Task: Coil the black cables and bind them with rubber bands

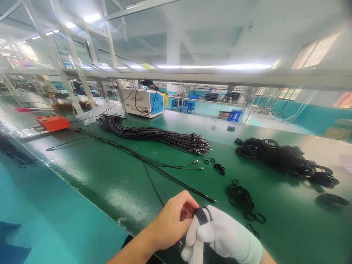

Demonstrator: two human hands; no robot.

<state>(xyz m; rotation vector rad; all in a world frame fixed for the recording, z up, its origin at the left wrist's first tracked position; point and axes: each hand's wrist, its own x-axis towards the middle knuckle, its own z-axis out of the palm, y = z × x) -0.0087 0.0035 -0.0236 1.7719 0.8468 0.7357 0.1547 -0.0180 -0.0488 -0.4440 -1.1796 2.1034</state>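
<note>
My bare left hand [172,220] is curled in a pinch at the near edge of the green table, its fingertips against a coiled black cable [202,216]. My right hand [220,233], in a white glove, is closed around the same coil, with several loops lying side by side over its fingers. One cable strand runs from the table to behind my left hand. Just beyond my hands, loose black cables [176,178] with metal plug ends lie across the table. Parts of the coil and its ends are hidden by my fingers.
A thick bundle of black cables [154,134] lies further back. On the right are a small pile of black rings [240,198] and a larger pile of black loops [283,157]. A white-and-blue machine [144,102] and a red control box [52,123] stand behind, under a shelf frame.
</note>
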